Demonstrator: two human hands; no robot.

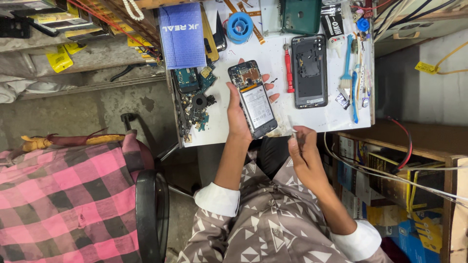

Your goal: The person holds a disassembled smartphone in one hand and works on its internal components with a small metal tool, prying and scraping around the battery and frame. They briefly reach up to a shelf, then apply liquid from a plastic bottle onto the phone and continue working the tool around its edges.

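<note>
My left hand [237, 111] holds an opened smartphone [253, 99] with its back off, so the white battery and the circuit board at the top show. The phone is raised just above the white work table [321, 122]. My right hand [302, 151] sits at the table's near edge, fingers closed on a thin, clear strip-like piece [291, 127] that I cannot identify. To the right of the held phone lies a black phone back frame [309, 71], with a red screwdriver [289, 73] between them.
Loose circuit boards and small parts [194, 95] lie at the table's left. A blue box [182, 35], a blue solder spool [240, 27], a green phone cover [301, 15] and blue brushes [348, 68] stand further back. A pink checked cloth [63, 195] covers a chair at left. Shelves with boxes [390, 185] are at right.
</note>
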